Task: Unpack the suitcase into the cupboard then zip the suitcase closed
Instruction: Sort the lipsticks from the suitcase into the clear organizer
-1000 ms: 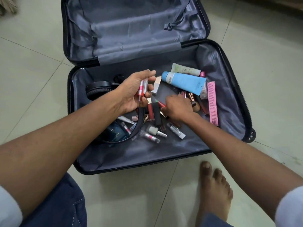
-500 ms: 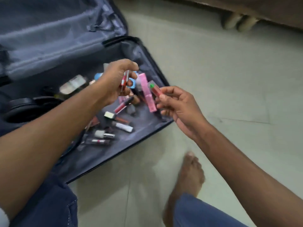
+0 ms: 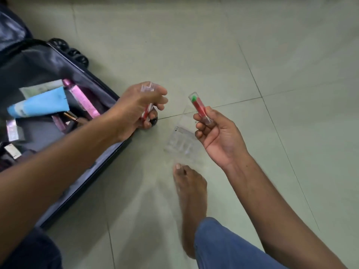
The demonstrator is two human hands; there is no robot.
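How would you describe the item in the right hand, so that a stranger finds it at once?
Start at the open suitcase on the left, then look right across the floor to the right hand. It pinches a small clear tube, red inside. Its green top sets it apart from the tubes in the left hand.

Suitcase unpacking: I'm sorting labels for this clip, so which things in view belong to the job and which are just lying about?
Part of the job:
- suitcase, open
- red tube in the right hand
- tubes in the left hand
- blue tube, pink tube, still inside

Just lying about:
- clear plastic tray on the floor
- bare foot
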